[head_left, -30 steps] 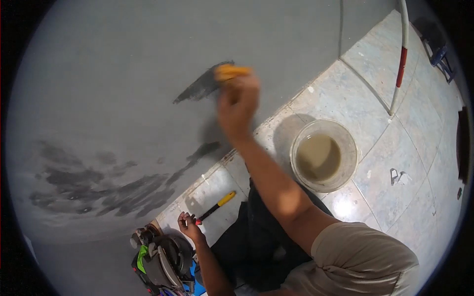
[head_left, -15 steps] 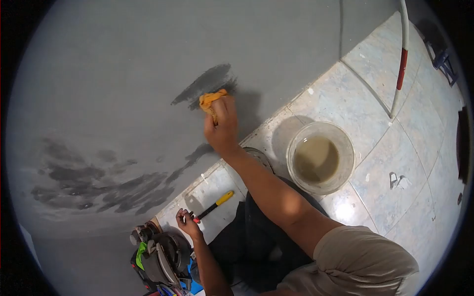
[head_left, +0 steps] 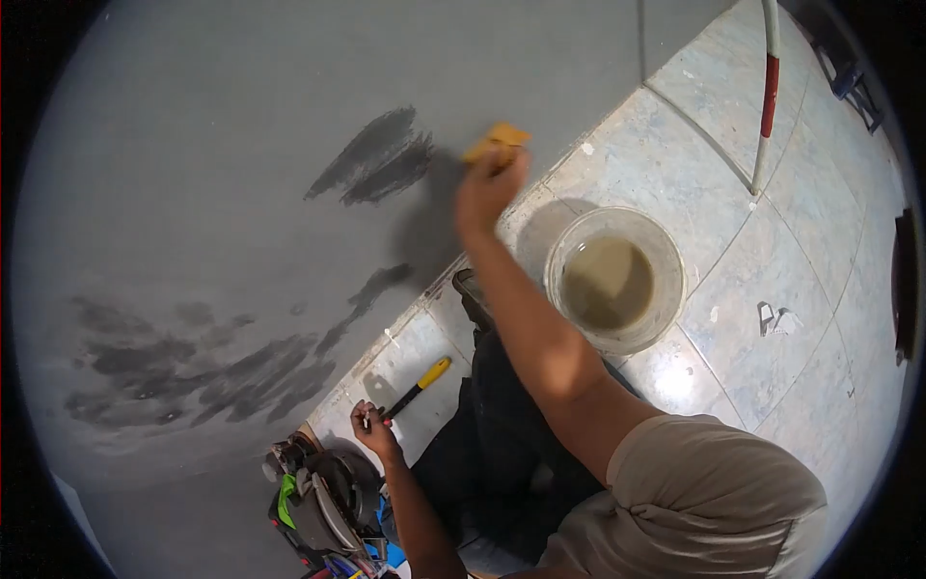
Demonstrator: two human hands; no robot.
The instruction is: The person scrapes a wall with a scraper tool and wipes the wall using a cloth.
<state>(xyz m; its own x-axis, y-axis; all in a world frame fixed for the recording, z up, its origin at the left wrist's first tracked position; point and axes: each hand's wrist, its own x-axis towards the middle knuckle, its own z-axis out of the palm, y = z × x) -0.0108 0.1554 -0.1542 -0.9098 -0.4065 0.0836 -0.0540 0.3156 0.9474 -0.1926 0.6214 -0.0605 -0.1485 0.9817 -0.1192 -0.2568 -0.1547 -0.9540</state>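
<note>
An orange cloth point(head_left: 496, 145), slightly blurred, is bunched in the fingers of my right hand point(head_left: 490, 196). That hand is raised in front of the grey wall point(head_left: 241, 125), to the right of a dark wet-looking patch point(head_left: 371, 159), and its shadow falls on the wall. Lower down, my left hand point(head_left: 376, 429) has curled fingers; whatever they may hold is too small to make out. Right beside it on the floor lies a tool with a yellow-and-black handle point(head_left: 422, 386) and a red end. A bucket of murky water point(head_left: 610, 283) stands below my right hand.
Broad dark smears point(head_left: 193, 362) mark the wall at left. A bag of tools point(head_left: 333, 502) sits at the wall's foot near my left arm. A white-and-red pole point(head_left: 770, 96) rises from the tiled floor point(head_left: 733, 280), where white scraps point(head_left: 779, 320) lie.
My right hand has moved off the dark patch, up and right, carrying the orange cloth. Two dark strokes now show uncovered there. The view has shifted slightly; my left hand stays near the tool.
</note>
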